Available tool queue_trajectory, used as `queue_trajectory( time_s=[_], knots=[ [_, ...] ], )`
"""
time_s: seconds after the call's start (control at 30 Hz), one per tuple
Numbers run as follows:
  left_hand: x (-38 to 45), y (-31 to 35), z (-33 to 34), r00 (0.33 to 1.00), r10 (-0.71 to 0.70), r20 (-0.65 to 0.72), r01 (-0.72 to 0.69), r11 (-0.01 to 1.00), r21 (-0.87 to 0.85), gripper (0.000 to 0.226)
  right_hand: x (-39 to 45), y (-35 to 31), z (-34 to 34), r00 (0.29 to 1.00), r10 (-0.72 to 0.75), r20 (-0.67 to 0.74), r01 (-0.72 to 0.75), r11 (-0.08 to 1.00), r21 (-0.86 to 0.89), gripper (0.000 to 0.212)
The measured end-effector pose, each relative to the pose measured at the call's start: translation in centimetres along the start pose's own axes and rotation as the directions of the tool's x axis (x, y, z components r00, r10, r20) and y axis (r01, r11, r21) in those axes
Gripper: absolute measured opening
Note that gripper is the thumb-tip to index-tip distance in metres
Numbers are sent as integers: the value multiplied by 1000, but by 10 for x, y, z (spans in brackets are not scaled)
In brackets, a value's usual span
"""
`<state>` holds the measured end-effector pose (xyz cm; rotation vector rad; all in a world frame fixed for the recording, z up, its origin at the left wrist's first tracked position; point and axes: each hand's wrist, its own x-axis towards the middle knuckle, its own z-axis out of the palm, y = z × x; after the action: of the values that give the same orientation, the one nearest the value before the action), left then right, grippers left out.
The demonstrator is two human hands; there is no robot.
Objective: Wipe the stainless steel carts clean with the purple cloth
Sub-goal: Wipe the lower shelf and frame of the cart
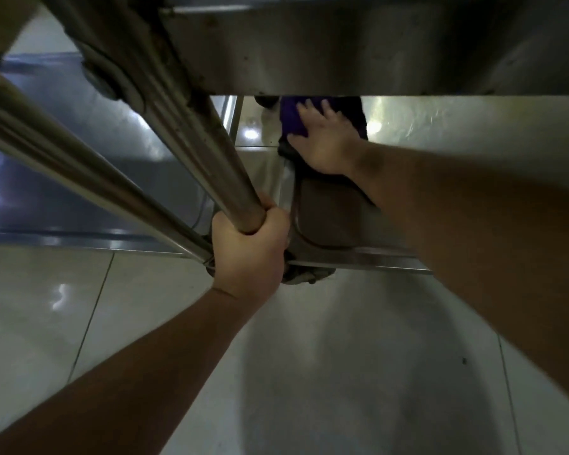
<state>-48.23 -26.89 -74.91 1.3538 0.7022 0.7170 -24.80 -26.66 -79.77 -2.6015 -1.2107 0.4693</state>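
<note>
Left hand [248, 249] fingers wrapped round cart post [211, 152]; right hand [326, 142] fingers flat on purple cloth [291, 121].

Glossy pale tiled floor [326, 372] filling lower half of frame, dark grout lines crossing it, light glare spots showing at lower left. Small dark speck [464, 360] sitting on a tile at lower right. More tile showing thru upper center gap, reflecting a bright light.

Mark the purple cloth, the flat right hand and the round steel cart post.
purple cloth [291, 121], head view, bare patch left of the fingers.
right hand [326, 142], head view, back of hand.
steel cart post [211, 149], head view, mid-shaft.
</note>
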Motion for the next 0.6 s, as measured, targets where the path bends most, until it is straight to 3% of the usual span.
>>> queue_trajectory(
  time_s=[0.07,0.13,0.27,0.47,0.6],
  knots=[
    [1,0,0,1000,14,9,-14,1000,10,15,3,-16,13,992,106,-65,-106,994,13,71],
    [1,0,-1,999,21,33,-21,1000,5,10,-18,-21,22,998,-4,-61,4,1000,2,72],
    [4,-3,-6,995,51,85,-56,997,53,21,-84,-21,37,968,-249,32,249,968,-19,75],
    [5,-1,-8,995,72,68,-81,984,155,24,-162,-8,50,935,-348,70,348,937,5,71],
    [2,-1,-7,998,58,-31,-49,970,239,20,-196,11,51,916,-401,27,400,903,-155,68]
  ],
)
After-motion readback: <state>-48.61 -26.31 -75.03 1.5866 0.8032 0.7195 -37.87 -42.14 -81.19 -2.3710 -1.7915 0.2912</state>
